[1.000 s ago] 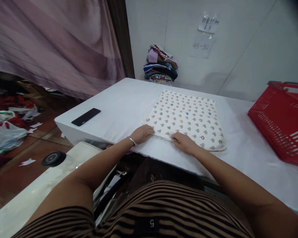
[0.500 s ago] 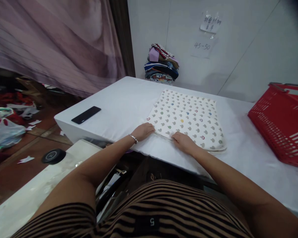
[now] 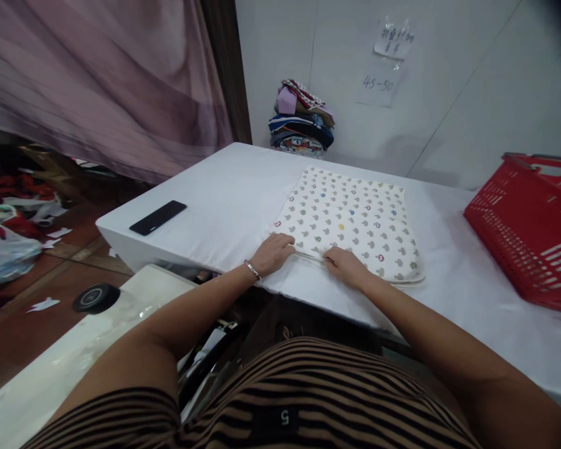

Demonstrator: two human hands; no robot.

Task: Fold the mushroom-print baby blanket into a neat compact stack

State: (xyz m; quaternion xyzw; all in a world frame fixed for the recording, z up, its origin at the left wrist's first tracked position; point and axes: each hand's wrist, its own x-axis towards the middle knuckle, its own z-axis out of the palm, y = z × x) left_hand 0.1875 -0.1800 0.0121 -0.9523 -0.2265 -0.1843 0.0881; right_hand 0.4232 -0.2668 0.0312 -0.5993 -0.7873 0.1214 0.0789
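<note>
Patterned cloth (image 3: 355, 218) | near edge pinched by both hands: left hand (image 3: 272, 254) by the near-left corner, right hand (image 3: 346, 268) farther along (thumbs mostly hidden) | body flat on white table (image 3: 210, 206), stretching away and rightward past the right hand | fabric stack (image 3: 302, 125) beyond

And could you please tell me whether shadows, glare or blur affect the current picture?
Head view: a soft shadow on the wall beyond the patterned cloth; head view: small glints on the pale surface at lower left; head view: a dark, blurred top-right corner; head view: soft, unclear writing on the upper paper sheet.
</note>
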